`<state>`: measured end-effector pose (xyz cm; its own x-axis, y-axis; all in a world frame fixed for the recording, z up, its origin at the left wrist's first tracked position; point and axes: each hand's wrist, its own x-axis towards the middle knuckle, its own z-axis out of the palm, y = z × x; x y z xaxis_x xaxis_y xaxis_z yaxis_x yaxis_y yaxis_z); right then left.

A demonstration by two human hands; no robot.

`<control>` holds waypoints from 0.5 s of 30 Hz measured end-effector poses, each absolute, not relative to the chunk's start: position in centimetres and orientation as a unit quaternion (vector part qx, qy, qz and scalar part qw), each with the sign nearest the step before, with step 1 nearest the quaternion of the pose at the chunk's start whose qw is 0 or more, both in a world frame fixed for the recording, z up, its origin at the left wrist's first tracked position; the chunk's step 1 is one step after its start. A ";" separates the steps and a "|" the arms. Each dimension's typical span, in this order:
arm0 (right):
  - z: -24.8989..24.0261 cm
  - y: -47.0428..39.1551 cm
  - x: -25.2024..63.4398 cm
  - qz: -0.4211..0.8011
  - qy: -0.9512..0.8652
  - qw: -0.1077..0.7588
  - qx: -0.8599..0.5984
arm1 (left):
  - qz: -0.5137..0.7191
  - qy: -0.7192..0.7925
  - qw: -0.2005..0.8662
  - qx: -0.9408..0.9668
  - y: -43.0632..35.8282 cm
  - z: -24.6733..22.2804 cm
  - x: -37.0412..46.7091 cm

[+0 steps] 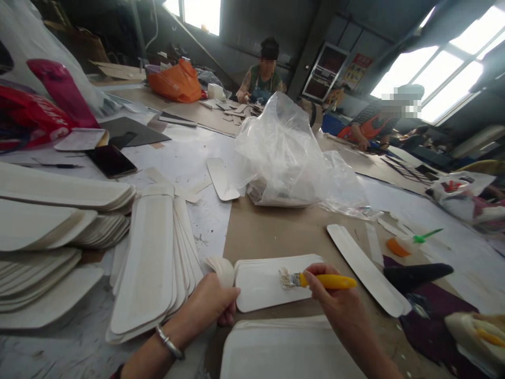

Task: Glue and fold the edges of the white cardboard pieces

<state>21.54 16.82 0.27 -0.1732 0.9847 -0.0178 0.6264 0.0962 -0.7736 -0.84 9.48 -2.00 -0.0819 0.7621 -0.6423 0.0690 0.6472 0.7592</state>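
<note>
My right hand (339, 300) grips a paintbrush by its yellow handle (331, 281). The brush's pale, coated bristles (285, 279) rest on a white rounded panel (260, 289), which lies on a few others like it. My left hand (221, 300) is closed around a small fanned bundle of off-white strips (221, 269), its thumb at the panel's left end. Closer to me lies another stack of white panels (284, 347), partly covered by my right forearm. To the left of my left hand, long white panels (144, 258) are piled in an overlapping stack.
More panel stacks (35, 223) fill the left side, with a phone (111, 160) behind them. A clear plastic bag (280, 158) stands mid-table. On the right are a long white panel (365, 268), a black-handled tool (418, 275) and a dark cloth (437, 316). Two people work beyond.
</note>
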 end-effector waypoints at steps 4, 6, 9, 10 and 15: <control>1.5 16.3 21.7 0.336 -0.668 0.277 -0.604 | 0.304 0.660 0.613 0.309 9.5 -2.6 -1.0; 1.9 15.5 20.2 0.399 -0.647 0.291 -0.580 | 0.309 0.655 0.617 0.308 9.4 -2.9 -1.0; 1.7 14.4 17.6 0.507 -0.603 0.314 -0.530 | 0.312 0.653 0.619 0.306 9.3 -3.2 -1.1; 1.4 14.2 17.1 0.525 -0.595 0.316 -0.520 | 0.313 0.653 0.619 0.305 9.3 -3.3 -1.1; 1.0 15.5 18.5 0.410 -0.642 0.290 -0.579 | 0.317 0.649 0.619 0.309 9.1 -3.7 -1.3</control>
<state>18.48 15.50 0.99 -0.1609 0.9816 -0.1025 0.5053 -0.0073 -0.8629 -1.28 9.14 -3.74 -0.0434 0.7937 -0.6068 0.0096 0.6077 0.7941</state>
